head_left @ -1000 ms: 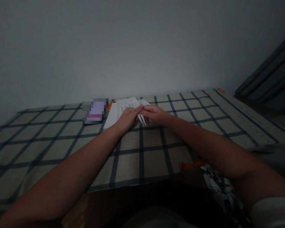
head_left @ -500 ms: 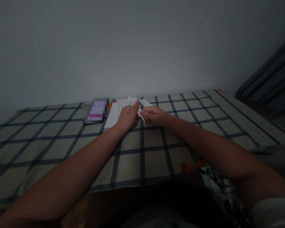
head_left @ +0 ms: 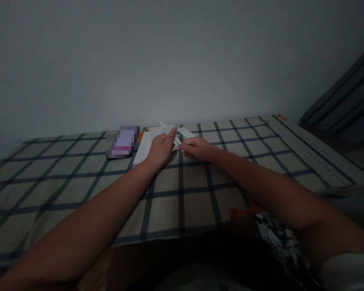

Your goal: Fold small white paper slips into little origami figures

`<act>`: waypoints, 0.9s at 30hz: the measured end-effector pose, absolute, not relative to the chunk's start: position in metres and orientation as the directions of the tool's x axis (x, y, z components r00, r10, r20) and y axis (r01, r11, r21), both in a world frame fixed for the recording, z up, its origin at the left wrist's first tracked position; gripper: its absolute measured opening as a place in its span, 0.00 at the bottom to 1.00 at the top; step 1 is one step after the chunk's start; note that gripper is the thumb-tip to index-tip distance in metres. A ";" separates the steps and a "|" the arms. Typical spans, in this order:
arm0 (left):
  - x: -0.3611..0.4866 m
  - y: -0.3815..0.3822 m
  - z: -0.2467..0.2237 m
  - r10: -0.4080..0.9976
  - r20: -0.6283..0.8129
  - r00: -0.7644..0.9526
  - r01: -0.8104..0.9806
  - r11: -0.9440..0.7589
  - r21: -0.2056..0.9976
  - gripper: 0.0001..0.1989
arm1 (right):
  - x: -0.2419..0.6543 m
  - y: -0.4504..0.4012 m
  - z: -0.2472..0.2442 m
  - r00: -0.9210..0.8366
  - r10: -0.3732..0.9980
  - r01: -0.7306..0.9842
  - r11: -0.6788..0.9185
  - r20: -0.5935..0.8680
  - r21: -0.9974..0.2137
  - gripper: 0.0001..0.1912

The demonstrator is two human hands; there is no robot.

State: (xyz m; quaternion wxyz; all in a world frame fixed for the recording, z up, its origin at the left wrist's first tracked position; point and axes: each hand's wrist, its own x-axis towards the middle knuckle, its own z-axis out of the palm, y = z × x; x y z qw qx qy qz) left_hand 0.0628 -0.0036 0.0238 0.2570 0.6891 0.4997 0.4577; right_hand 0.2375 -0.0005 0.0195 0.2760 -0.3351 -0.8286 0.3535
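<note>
A piece of white paper point(head_left: 166, 128), folded with a pointed upper corner, is held between both hands near the back of the table. My left hand point(head_left: 162, 148) grips its left part, thumb on top. My right hand point(head_left: 194, 148) pinches its lower right edge between thumb and fingers. Beneath and left of my left hand lies a white printed sheet point(head_left: 143, 151). Another white paper strip point(head_left: 185, 132) shows just behind my right hand. The exact folds are too small to make out.
The table has a checked cloth point(head_left: 197, 202) in beige and dark blue. A phone point(head_left: 123, 142) with a lit, blurred screen lies left of the papers. Behind stands a grey wall point(head_left: 182, 60); a dark curtain point(head_left: 346, 93) hangs at the right.
The held paper and my left hand have shifted slightly to the left. The lower tip of the paper no longer sticks out below my right fingers.
</note>
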 end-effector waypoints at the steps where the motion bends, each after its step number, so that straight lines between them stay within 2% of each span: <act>1: 0.063 -0.004 0.023 0.925 0.368 0.098 0.447 -0.371 0.814 0.30 | 0.238 -0.001 0.019 -0.631 0.748 0.343 0.507 0.206 -0.790 0.22; 4: 0.062 -0.005 0.022 0.920 0.348 0.179 0.448 -0.391 0.804 0.30 | 0.240 0.000 0.017 -0.647 0.732 0.278 0.486 0.212 -0.829 0.21; 8: 0.061 -0.003 0.020 0.911 0.314 0.267 0.445 -0.406 0.798 0.31 | 0.240 0.002 0.017 -0.638 0.719 0.247 0.530 0.276 -0.811 0.17; 10: 0.062 0.000 0.018 0.908 0.332 0.255 0.370 -0.409 0.834 0.29 | 0.239 0.004 0.018 -0.604 0.730 0.263 0.560 0.319 -0.786 0.17; 14: 0.063 0.006 0.017 0.912 0.351 0.212 0.116 -0.381 0.917 0.18 | 0.241 0.006 0.018 -0.500 0.755 0.364 0.628 0.424 -0.688 0.19; 18: 0.064 0.007 0.020 0.917 0.336 0.215 0.034 -0.351 0.936 0.15 | 0.244 0.007 0.019 -0.486 0.758 0.405 0.637 0.435 -0.656 0.21; 21: 0.063 0.007 0.020 0.914 0.336 0.229 0.029 -0.351 0.936 0.14 | 0.247 0.009 0.020 -0.435 0.779 0.342 0.607 0.451 -0.717 0.23; 24: 0.062 0.009 0.018 0.906 0.340 0.254 0.025 -0.357 0.934 0.12 | 0.248 0.014 0.019 -0.336 0.835 0.184 0.512 0.436 -0.839 0.18; 27: 0.062 0.012 0.014 0.906 0.329 0.267 0.016 -0.346 0.938 0.13 | 0.246 0.018 0.018 -0.355 0.839 0.048 0.456 0.412 -0.889 0.14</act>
